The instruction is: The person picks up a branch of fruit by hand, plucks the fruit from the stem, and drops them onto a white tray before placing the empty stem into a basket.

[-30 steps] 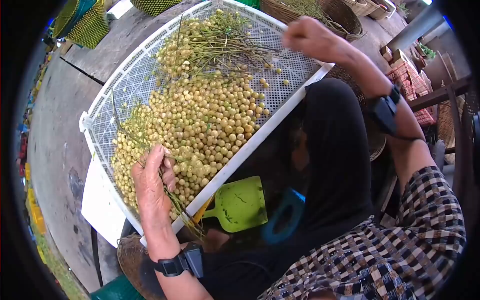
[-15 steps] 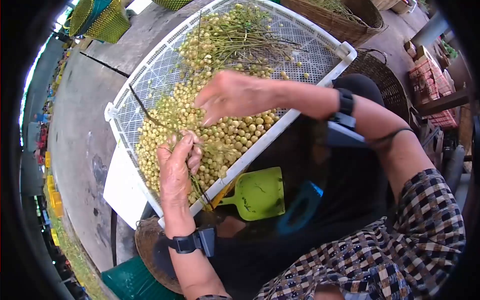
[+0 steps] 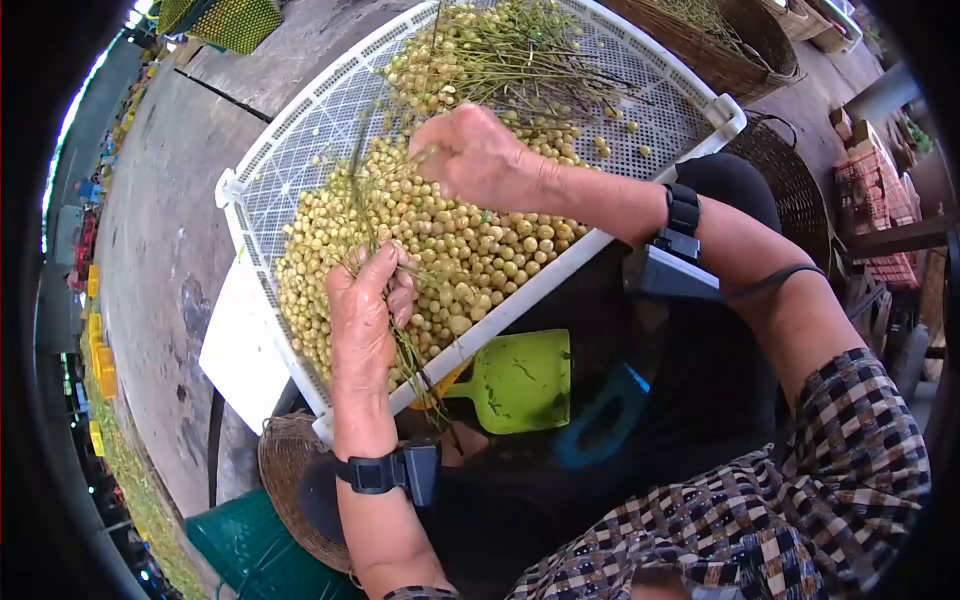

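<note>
A white perforated plastic crate [image 3: 585, 255] slants before me, heaped with small round yellow-green fruits [image 3: 480, 250]. At its near left, my left hand [image 3: 368, 305] is closed around a bunch of thin green stems [image 3: 410, 360], which poke out above and below the fist. My right hand [image 3: 475, 160] hovers over the fruits, further up and to the right. Its fingers are curled together, and whatever they pinch is too small to make out. Behind it, a pile of stems [image 3: 530, 60] with fruits attached lies at the crate's far end.
Below the crate's near edge sits a green dustpan [image 3: 525, 380], with a blue handled item [image 3: 600, 420] beside it. Woven baskets [image 3: 690, 45] stand at the far right; a green basket [image 3: 265, 545] is at lower left. A red crate [image 3: 875, 200] stands at right.
My right hand has moved up and slightly right, away from my left hand. The left keeps its hold on the stems. The whole view has shifted a little.
</note>
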`<state>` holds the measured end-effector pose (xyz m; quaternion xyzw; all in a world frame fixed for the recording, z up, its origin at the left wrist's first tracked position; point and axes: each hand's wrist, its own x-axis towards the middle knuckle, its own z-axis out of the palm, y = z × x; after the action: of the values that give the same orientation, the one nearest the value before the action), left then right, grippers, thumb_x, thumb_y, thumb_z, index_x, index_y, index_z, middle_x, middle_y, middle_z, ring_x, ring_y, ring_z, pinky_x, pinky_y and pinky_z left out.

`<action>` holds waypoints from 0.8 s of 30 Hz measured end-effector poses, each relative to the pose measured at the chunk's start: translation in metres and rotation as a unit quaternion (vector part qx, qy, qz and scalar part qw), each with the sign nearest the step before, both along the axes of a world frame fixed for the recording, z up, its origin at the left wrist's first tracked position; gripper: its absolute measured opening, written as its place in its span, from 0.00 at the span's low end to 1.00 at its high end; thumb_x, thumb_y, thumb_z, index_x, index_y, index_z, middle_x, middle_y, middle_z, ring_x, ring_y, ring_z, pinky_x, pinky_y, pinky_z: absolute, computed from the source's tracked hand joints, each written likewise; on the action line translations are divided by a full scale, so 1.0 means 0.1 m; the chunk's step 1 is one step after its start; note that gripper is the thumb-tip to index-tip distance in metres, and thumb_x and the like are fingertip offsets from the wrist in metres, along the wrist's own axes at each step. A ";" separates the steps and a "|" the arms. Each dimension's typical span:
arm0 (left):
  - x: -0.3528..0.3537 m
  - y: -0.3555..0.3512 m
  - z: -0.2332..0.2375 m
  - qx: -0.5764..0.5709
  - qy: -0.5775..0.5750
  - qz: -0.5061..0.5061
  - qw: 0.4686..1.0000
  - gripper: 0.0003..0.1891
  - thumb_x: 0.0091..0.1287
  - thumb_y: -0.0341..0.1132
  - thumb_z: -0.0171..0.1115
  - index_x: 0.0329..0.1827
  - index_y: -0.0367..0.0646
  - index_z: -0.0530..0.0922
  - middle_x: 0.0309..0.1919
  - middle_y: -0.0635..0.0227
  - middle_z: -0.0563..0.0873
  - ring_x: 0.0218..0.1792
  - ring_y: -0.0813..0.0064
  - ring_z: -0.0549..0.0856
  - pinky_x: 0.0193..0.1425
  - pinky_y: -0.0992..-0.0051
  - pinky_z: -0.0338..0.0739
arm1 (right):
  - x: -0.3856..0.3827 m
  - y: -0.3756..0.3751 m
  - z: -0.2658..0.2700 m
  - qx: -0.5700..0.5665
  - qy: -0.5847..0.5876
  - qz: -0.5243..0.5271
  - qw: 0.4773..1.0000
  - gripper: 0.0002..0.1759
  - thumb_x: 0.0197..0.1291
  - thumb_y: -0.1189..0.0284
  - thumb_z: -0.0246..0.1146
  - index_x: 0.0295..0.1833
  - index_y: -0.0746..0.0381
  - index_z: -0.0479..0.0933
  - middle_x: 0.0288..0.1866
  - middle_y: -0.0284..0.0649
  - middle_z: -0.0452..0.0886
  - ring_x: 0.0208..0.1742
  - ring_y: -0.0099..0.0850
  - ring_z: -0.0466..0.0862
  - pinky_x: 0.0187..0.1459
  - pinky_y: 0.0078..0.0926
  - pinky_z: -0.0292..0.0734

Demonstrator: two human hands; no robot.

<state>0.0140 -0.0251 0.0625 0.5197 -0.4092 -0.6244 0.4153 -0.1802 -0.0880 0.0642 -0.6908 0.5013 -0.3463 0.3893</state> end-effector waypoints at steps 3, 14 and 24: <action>-0.04 0.01 -0.02 -0.010 -0.052 -0.022 0.998 0.08 0.63 0.34 0.59 0.29 0.39 0.77 0.18 0.71 0.76 0.12 0.85 0.66 0.14 0.82 0.56 | -0.09 -0.09 -0.07 -0.114 0.106 -0.033 0.987 0.14 0.52 0.78 0.53 0.43 0.71 0.78 0.27 0.54 0.81 0.30 0.42 0.84 0.33 0.37 0.79; 0.21 -0.08 -0.05 0.022 -0.017 0.039 0.999 0.08 0.64 0.34 0.59 0.31 0.38 0.77 0.19 0.70 0.76 0.13 0.83 0.68 0.13 0.80 0.58 | -0.37 -0.34 -0.18 -0.076 0.145 -0.011 0.986 0.09 0.47 0.80 0.49 0.24 0.70 0.75 0.21 0.46 0.78 0.16 0.31 0.73 0.17 0.33 0.69; 0.10 -0.10 -0.08 0.015 0.025 0.054 0.998 0.09 0.65 0.35 0.59 0.34 0.37 0.78 0.23 0.67 0.79 0.15 0.83 0.70 0.14 0.80 0.61 | 0.01 0.14 -0.10 -0.142 0.148 0.073 0.976 0.20 0.52 0.61 0.64 0.49 0.60 0.80 0.42 0.53 0.82 0.45 0.44 0.83 0.45 0.39 0.77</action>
<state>0.0242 -0.0356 0.0550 0.5311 -0.3608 -0.6203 0.4506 -0.1793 -0.0739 0.0540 -0.8176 0.4471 -0.2782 0.2329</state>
